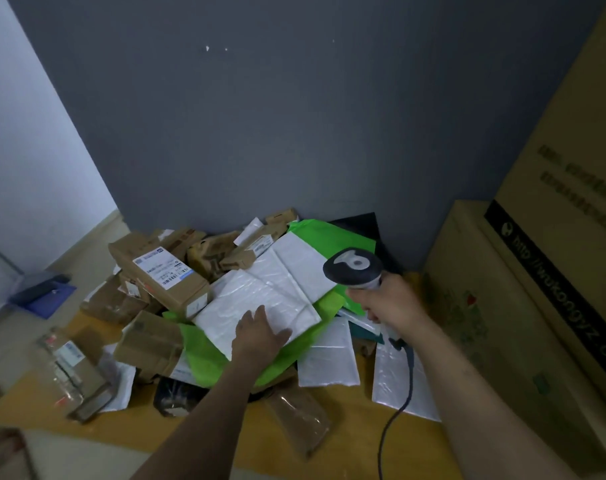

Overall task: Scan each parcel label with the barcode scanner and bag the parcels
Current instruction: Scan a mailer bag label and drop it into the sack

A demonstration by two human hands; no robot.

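Pressing the left hand (260, 333), fingers straight, onto the white parcel (260, 294) atop the pile (163, 271) on the table (357, 420); gripping the barcode scanner (353, 267) in the right hand (388, 301) just beside it. Seemingly readying a scan; no label showing, probably needing the parcel flipped.
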